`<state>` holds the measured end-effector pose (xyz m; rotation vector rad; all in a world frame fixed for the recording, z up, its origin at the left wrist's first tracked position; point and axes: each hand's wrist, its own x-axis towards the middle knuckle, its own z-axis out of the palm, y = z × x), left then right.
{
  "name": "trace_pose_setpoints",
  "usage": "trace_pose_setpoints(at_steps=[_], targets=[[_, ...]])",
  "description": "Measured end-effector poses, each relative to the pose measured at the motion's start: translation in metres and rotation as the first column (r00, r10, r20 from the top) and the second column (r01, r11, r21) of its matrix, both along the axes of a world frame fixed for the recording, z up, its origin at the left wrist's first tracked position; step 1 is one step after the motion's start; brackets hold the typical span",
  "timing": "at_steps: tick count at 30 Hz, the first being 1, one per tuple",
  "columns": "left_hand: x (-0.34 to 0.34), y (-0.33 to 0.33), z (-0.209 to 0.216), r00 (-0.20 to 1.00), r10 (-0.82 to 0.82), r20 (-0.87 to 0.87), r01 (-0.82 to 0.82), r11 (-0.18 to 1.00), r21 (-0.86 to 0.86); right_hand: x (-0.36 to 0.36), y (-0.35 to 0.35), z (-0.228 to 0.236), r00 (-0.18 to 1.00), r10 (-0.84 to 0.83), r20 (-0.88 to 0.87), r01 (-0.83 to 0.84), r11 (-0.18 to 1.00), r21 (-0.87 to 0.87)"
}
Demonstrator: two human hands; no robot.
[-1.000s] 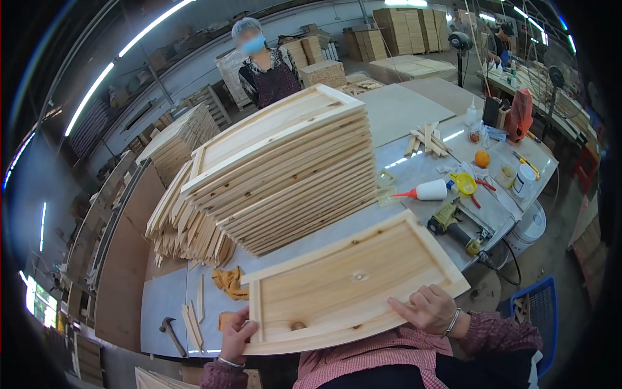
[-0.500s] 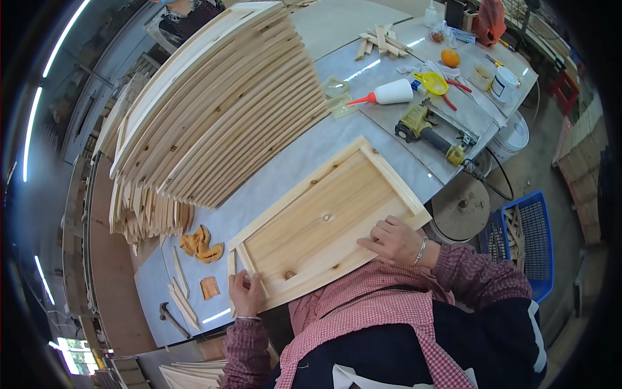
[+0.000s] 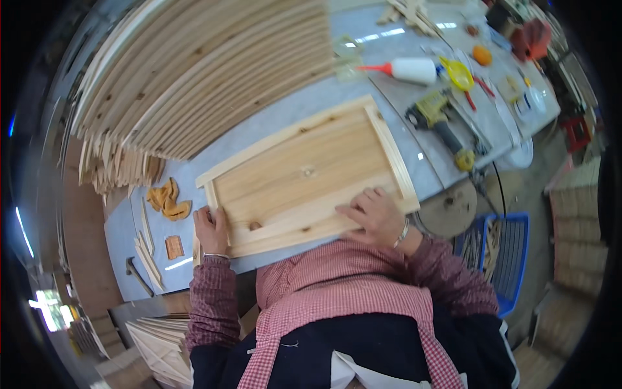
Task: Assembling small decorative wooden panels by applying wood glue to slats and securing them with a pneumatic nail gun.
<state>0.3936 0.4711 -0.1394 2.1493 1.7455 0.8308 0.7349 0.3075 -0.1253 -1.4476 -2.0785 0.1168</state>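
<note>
A framed wooden panel (image 3: 285,175) lies flat on the table before me, pale wood with knots and raised rails round its edge. At its left end my left hand (image 3: 211,230) is closed round the short rail, and a thin wood strip (image 3: 197,254) shows just beside that hand. My right hand (image 3: 374,217), with a bracelet at the wrist, is closed over the near long rail toward the right, its fingers bent on top and the thumb lower by the edge. Some fingertips of the left hand are hidden.
A tall stack of wooden frames (image 3: 214,71) stands beyond the panel. At left lie an orange cloth (image 3: 170,200), a hammer (image 3: 138,277) and loose strips (image 3: 148,259). At right are a nail gun (image 3: 440,123), a glue bottle (image 3: 413,70), a yellow scoop (image 3: 458,74) and a blue crate (image 3: 515,259).
The whole view has shifted and turned, so the table and stack sit higher. My right hand has slid slightly left along the near rail. My left hand stays at the panel's left end.
</note>
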Motion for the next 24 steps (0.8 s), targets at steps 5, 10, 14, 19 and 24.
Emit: trace_pose_setpoints(at_steps=[5,10,14,19,24], targets=[[-0.022,-0.018,-0.007,0.995,0.086,-0.043,-0.086,0.996,0.01,-0.028,-0.033,0.014,0.998,-0.066,0.007,0.066,0.993,-0.093],[-0.03,-0.038,0.011,0.998,0.051,0.028,-0.054,0.993,0.105,-0.043,-0.047,0.026,0.998,-0.037,0.041,0.038,0.999,-0.006],[-0.048,-0.044,0.001,0.998,0.059,0.014,-0.059,0.995,0.076,-0.058,-0.045,0.021,0.997,-0.011,0.075,0.014,0.999,-0.051],[-0.082,-0.009,0.026,0.986,-0.035,0.163,0.031,0.999,0.029,-0.074,-0.033,0.031,0.993,-0.013,0.116,0.031,0.987,-0.155],[-0.163,0.073,0.039,0.996,0.077,0.049,-0.089,0.952,0.293,-0.079,-0.018,0.029,0.999,-0.013,0.047,0.024,0.968,-0.25]])
